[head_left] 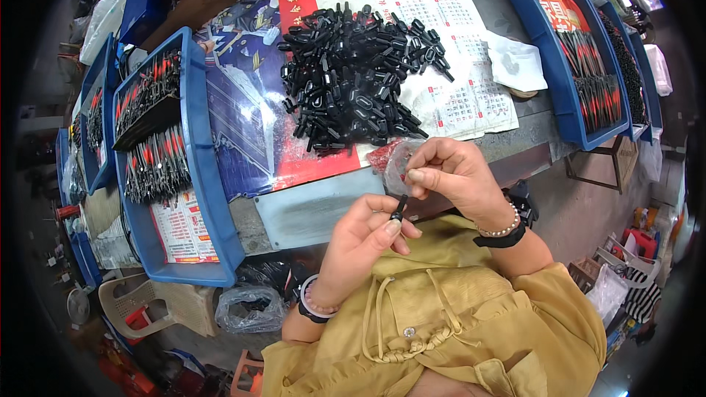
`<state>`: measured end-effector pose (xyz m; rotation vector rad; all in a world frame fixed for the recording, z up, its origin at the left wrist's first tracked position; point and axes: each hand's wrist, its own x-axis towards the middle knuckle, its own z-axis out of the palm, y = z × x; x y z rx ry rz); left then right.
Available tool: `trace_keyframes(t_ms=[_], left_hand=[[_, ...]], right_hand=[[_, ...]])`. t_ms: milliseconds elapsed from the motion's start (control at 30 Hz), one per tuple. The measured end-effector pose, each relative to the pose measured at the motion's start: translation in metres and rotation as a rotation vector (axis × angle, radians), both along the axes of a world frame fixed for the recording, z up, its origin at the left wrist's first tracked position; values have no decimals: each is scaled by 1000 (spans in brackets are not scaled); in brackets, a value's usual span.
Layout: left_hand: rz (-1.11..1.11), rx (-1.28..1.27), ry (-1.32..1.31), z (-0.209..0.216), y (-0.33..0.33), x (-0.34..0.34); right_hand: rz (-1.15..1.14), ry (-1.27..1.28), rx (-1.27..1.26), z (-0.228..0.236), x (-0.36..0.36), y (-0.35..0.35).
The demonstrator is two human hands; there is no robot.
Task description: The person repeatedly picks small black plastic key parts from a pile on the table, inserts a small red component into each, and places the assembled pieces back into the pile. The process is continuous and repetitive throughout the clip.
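Note:
Near the table's front edge, my left hand (365, 234) pinches a small black plastic piece (399, 208) with a narrow stem, between thumb and fingers. To its upper right is my right hand (457, 176), thumb and fingertips pressed together; whatever they hold is too small or hidden to make out. Just behind the right fingers lies a clear plastic bag (398, 164) with small red bits in it, partly covered by that hand. A large heap of similar black pieces (353, 77) is spread on the table beyond both hands.
Printed sheets (463, 44) cover the table under the heap. A blue tray (213, 213) of black and red parts stands at left, another blue tray (548, 51) at right. White tissue (515, 62) lies by the right tray. A beige chair (165, 305) is at lower left.

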<state>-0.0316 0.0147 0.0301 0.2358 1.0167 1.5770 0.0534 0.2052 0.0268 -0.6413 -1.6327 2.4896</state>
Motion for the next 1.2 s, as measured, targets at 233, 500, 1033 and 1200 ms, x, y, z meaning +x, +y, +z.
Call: trace_keyframes(t_ms=[233, 500, 1033, 1200], left_hand=[[32, 14, 39, 4, 5, 3], [33, -5, 42, 6, 3, 4], [149, 5, 149, 14, 1, 22], [86, 16, 272, 16, -3, 20]], right_hand=[[-5, -146, -109, 1, 5, -11], [9, -103, -120, 8, 10, -15], [-50, 218, 84, -2, 22, -34], [-46, 328, 402, 2, 23, -37]])
